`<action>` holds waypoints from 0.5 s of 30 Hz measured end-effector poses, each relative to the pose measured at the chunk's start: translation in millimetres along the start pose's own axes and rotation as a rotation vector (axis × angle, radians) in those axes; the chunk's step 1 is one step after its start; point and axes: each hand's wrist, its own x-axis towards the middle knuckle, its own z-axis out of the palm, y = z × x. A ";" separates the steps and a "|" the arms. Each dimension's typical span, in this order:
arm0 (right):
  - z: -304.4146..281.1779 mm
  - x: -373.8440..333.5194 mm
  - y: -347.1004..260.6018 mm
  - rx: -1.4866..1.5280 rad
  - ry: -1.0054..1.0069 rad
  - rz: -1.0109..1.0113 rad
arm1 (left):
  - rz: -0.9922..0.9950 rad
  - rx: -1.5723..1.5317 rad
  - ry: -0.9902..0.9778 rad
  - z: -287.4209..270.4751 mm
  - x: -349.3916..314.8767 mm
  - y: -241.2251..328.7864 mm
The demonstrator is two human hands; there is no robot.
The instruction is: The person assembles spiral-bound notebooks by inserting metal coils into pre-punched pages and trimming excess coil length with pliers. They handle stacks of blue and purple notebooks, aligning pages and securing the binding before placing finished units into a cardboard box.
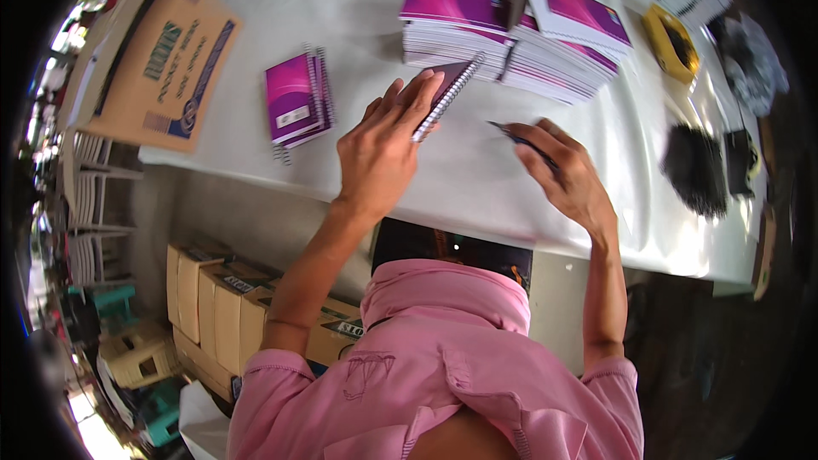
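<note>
My left hand (379, 149) holds a small purple-covered spiral notebook (450, 92) tilted up over the table, its wire-like spine facing right. In my right hand (567, 172) is a slim dark pointed tool (530, 146), pinched between thumb and fingers with its tip toward the notebook; its exact kind is unclear. Left of my left hand lies a small pile of purple spiral notebooks (294, 102). Beyond my hands stand stacks of purple-covered booklets (456, 7), with more stacked booklets (562, 64) beside them.
A cardboard box (170, 60) stands at the table's left edge. To the right are a yellow ring-shaped object (671, 43), a black bristly bundle (694, 172) and a clear plastic bag (754, 64). More cartons (213, 307) sit below the white-covered table (477, 192).
</note>
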 end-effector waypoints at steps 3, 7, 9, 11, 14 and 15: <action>-1.3 -16.2 24.6 -0.522 0.214 -0.085 | 0.030 -0.231 -0.082 -46.5 -4.2 -42.5; -11.4 -29.2 68.4 -0.909 0.333 0.102 | -0.162 -0.678 -0.090 -97.7 6.8 -105.2; -2.2 -19.0 70.6 -0.827 0.405 0.083 | -0.200 -0.844 -0.098 -109.6 15.0 -128.5; 28.5 -4.7 65.4 -0.752 0.422 -0.033 | -0.117 -0.890 -0.090 -108.2 20.5 -151.0; 63.8 23.6 46.5 -0.658 0.264 -0.113 | 0.005 -1.149 -0.241 -102.4 26.7 -158.8; 70.6 39.3 17.3 -0.272 0.256 -0.091 | 0.056 -1.258 -0.309 -99.1 26.1 -164.5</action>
